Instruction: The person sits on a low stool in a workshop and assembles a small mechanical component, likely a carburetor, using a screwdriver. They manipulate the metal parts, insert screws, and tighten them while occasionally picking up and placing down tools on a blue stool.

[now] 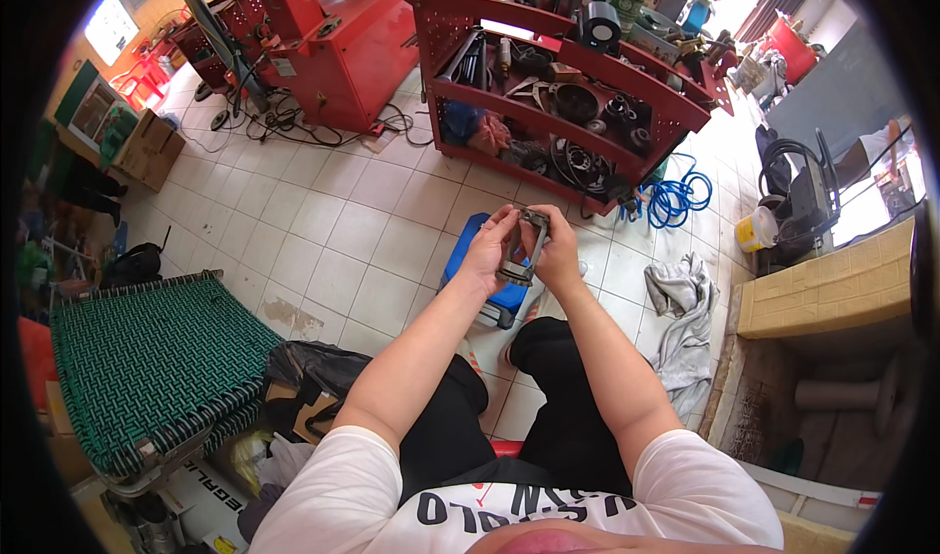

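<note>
Metal bracket (516, 276): in hand, not yet set down; seen over blue box (460, 253).
Left hand (487, 252): fingers holding bracket.
Right hand (559, 248): likewise.

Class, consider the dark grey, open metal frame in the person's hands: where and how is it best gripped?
Probably by its two long sides, one hand from left and right: the dark grey metal frame is open-centred, so narrow rails suit pinching. The left hand and right hand flank it that way.
</note>
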Tool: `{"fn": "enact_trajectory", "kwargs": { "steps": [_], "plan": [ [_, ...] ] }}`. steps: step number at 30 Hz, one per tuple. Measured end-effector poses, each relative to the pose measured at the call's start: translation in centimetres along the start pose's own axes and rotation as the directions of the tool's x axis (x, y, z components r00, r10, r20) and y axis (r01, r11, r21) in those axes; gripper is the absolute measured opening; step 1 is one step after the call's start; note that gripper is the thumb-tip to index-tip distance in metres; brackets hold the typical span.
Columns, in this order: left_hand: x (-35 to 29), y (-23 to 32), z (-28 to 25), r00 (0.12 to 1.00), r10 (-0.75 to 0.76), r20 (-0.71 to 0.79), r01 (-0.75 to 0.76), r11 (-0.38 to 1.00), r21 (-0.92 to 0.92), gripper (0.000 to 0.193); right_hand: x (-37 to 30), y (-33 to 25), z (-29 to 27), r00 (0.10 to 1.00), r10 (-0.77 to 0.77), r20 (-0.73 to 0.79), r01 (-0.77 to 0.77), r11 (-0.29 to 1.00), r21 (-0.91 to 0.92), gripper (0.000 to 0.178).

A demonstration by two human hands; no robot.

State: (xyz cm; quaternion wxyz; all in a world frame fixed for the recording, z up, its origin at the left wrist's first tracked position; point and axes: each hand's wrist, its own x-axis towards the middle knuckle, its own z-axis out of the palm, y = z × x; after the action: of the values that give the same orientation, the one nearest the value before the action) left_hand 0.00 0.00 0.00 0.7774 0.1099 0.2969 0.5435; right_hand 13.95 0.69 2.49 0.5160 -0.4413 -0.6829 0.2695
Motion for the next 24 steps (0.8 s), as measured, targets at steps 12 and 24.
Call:
{"fn": "enact_trajectory", "kwargs": {
  "steps": [12, 24],
  "plan": [
    [0.0, -0.2, 0.3, 1.000, 0.002, -0.004, -0.003, 0.999, -0.033, 0.014, 0.0, -0.4, -0.2, 0.999, 0.033, 0.023, -0.034, 0.999, 0.023, 0.023],
    [0.2, -0.1, 0.0, 0.996, -0.040, -0.079, 0.036, 0.998, -0.043, 0.015, 0.1, -0.2, -0.2, 0.999, 0.036, 0.021, -0.035, 0.999, -0.001, 0.024]
  ]
}}
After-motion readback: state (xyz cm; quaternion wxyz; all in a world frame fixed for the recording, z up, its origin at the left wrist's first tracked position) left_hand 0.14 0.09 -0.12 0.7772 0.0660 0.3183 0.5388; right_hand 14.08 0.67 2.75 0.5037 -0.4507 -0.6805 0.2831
